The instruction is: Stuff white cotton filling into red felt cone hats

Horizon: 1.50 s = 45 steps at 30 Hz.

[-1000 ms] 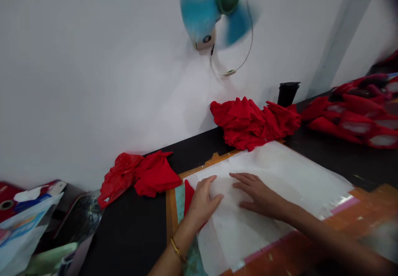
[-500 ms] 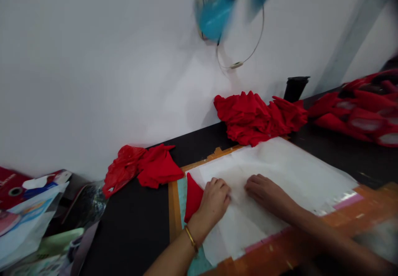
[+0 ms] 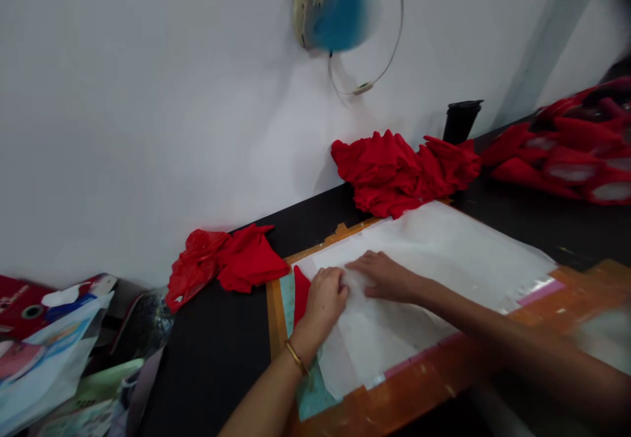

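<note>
Both hands meet on the white sheet (image 3: 424,259) on the bench (image 3: 221,351); left hand (image 3: 323,299) curled, pinching its near-left part beside a red cloth (image 3: 300,292); right hand (image 3: 382,276) pressing flat; the sheet's long axis runs rightward.

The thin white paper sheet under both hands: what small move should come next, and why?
Probably the left hand should lift the edge of the thin white paper sheet it is pinching, while the right hand lies flat on the sheet beside it. A red cloth piece shows at that edge, partly under the paper, so lifting there would likely uncover it.
</note>
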Each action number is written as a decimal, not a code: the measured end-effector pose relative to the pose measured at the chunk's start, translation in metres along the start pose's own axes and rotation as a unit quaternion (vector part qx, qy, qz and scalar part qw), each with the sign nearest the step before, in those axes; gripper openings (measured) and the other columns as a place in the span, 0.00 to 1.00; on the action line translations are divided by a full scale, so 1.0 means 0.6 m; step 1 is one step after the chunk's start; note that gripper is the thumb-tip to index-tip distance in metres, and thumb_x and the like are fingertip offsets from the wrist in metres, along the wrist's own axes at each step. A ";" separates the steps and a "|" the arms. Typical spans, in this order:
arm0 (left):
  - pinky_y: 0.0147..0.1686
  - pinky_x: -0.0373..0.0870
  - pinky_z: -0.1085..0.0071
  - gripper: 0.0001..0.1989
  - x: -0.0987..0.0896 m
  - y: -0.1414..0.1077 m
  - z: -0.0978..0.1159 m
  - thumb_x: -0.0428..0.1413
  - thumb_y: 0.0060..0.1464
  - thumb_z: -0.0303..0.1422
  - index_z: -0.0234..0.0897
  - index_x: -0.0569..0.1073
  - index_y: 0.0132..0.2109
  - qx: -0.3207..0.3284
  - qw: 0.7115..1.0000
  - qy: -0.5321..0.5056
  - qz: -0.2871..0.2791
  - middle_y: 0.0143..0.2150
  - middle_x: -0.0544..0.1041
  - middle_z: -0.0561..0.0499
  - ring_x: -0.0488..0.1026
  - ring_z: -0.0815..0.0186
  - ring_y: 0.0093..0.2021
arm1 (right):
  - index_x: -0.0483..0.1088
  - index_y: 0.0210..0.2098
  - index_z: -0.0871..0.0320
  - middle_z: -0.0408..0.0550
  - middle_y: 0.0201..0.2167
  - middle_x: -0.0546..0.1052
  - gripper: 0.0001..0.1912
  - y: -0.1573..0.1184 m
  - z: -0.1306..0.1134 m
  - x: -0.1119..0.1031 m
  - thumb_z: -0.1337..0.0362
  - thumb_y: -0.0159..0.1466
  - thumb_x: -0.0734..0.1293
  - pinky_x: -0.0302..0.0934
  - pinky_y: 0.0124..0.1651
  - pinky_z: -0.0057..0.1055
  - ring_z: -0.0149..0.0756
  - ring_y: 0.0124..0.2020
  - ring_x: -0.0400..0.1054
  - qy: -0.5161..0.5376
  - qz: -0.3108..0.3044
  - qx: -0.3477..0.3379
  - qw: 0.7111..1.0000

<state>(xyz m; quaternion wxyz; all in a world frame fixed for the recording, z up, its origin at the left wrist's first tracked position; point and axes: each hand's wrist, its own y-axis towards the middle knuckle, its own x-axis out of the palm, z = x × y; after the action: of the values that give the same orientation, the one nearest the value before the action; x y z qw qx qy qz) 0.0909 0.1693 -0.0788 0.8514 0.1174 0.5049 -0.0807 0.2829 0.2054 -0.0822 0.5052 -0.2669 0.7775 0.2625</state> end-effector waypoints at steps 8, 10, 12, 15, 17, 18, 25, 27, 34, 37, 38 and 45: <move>0.46 0.66 0.62 0.08 -0.024 -0.012 -0.014 0.52 0.55 0.25 0.38 0.73 0.41 0.020 0.999 -0.031 0.021 0.39 0.75 0.48 0.69 0.59 0.43 | 0.75 0.38 0.58 0.51 0.36 0.78 0.11 0.003 0.008 0.010 0.74 0.57 0.66 0.55 0.45 0.38 0.45 0.42 0.68 -0.022 0.021 0.027 0.999; 0.50 0.65 0.61 0.14 -0.032 -0.016 -0.016 0.54 0.54 0.26 0.39 0.71 0.49 0.037 0.998 -0.047 0.031 0.45 0.75 0.48 0.68 0.59 0.47 | 0.75 0.40 0.58 0.51 0.37 0.78 0.12 0.001 0.013 0.006 0.73 0.57 0.66 0.55 0.46 0.38 0.45 0.43 0.68 -0.017 0.028 0.034 0.999; 0.53 0.64 0.60 0.19 -0.033 -0.018 -0.015 0.57 0.52 0.28 0.39 0.69 0.52 0.045 0.995 -0.066 0.052 0.49 0.73 0.47 0.67 0.59 0.51 | 0.73 0.46 0.57 0.51 0.42 0.78 0.17 -0.004 0.018 0.002 0.72 0.56 0.67 0.57 0.48 0.39 0.46 0.46 0.68 -0.009 0.031 0.036 0.999; 0.54 0.63 0.58 0.21 -0.021 -0.018 -0.010 0.60 0.49 0.30 0.38 0.68 0.51 0.037 0.995 -0.078 0.046 0.51 0.71 0.45 0.66 0.56 0.53 | 0.63 0.59 0.54 0.52 0.57 0.70 0.31 -0.025 0.030 -0.008 0.66 0.56 0.70 0.56 0.56 0.42 0.47 0.57 0.62 0.046 0.060 0.028 0.997; 0.54 0.63 0.57 0.24 -0.006 -0.014 -0.006 0.61 0.47 0.30 0.37 0.68 0.53 0.007 0.997 -0.071 0.025 0.51 0.71 0.43 0.66 0.54 0.53 | 0.57 0.63 0.53 0.53 0.62 0.64 0.38 -0.044 0.039 -0.015 0.60 0.56 0.71 0.54 0.59 0.45 0.48 0.61 0.57 0.087 0.086 0.032 0.992; 0.53 0.64 0.57 0.26 0.003 -0.011 -0.004 0.60 0.47 0.30 0.36 0.67 0.54 -0.013 0.998 -0.066 0.017 0.50 0.72 0.42 0.67 0.53 0.52 | 0.56 0.64 0.54 0.54 0.63 0.63 0.39 -0.052 0.041 -0.018 0.58 0.56 0.72 0.54 0.59 0.46 0.49 0.62 0.56 0.093 0.093 0.041 0.990; 0.49 0.66 0.62 0.24 0.031 0.008 0.020 0.51 0.42 0.18 0.36 0.73 0.48 -0.014 0.998 -0.063 0.005 0.44 0.75 0.44 0.70 0.57 0.47 | 0.69 0.52 0.58 0.55 0.48 0.75 0.22 -0.045 -0.006 0.005 0.68 0.57 0.68 0.56 0.53 0.43 0.49 0.50 0.66 -0.019 0.031 0.068 0.997; 0.48 0.65 0.62 0.20 0.019 0.006 0.017 0.50 0.41 0.17 0.37 0.75 0.41 0.004 0.999 -0.054 0.003 0.40 0.77 0.46 0.69 0.57 0.46 | 0.73 0.43 0.59 0.52 0.40 0.77 0.16 -0.035 -0.012 0.009 0.75 0.56 0.65 0.55 0.51 0.41 0.47 0.46 0.67 -0.032 0.035 0.068 0.997; 0.46 0.64 0.60 0.12 -0.024 -0.016 -0.015 0.50 0.46 0.20 0.37 0.74 0.33 0.013 1.000 -0.021 0.005 0.33 0.76 0.48 0.67 0.58 0.42 | 0.75 0.37 0.60 0.53 0.36 0.77 0.12 -0.028 0.001 0.010 0.74 0.55 0.65 0.54 0.49 0.41 0.47 0.44 0.67 -0.034 0.047 0.070 0.996; 0.48 0.65 0.60 0.14 -0.029 -0.020 -0.015 0.54 0.47 0.23 0.37 0.75 0.42 0.017 1.000 -0.024 -0.004 0.38 0.76 0.47 0.68 0.57 0.45 | 0.74 0.42 0.59 0.53 0.41 0.77 0.16 -0.030 0.000 0.007 0.73 0.54 0.67 0.54 0.53 0.43 0.48 0.46 0.67 -0.035 0.043 0.066 0.996; 0.50 0.65 0.59 0.18 -0.032 -0.022 -0.013 0.56 0.46 0.25 0.37 0.74 0.48 0.024 0.999 -0.029 -0.005 0.42 0.76 0.46 0.68 0.56 0.48 | 0.72 0.48 0.59 0.54 0.46 0.76 0.21 -0.034 0.001 0.002 0.71 0.54 0.69 0.53 0.55 0.44 0.48 0.50 0.66 -0.027 0.044 0.056 0.997; 0.64 0.53 0.53 0.34 -0.062 -0.022 0.000 0.60 0.50 0.33 0.40 0.61 0.63 0.095 0.994 -0.046 0.013 0.63 0.64 0.43 0.57 0.55 0.65 | 0.60 0.59 0.53 0.54 0.60 0.66 0.29 -0.115 0.054 -0.060 0.56 0.61 0.69 0.56 0.60 0.46 0.48 0.61 0.59 0.093 0.204 0.033 0.974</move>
<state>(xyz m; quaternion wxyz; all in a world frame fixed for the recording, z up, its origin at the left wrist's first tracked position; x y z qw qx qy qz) 0.0696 0.1571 -0.0477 0.8596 0.2005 0.4537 -0.1226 0.3635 0.1833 -0.0697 0.3746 -0.1090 0.8676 0.3083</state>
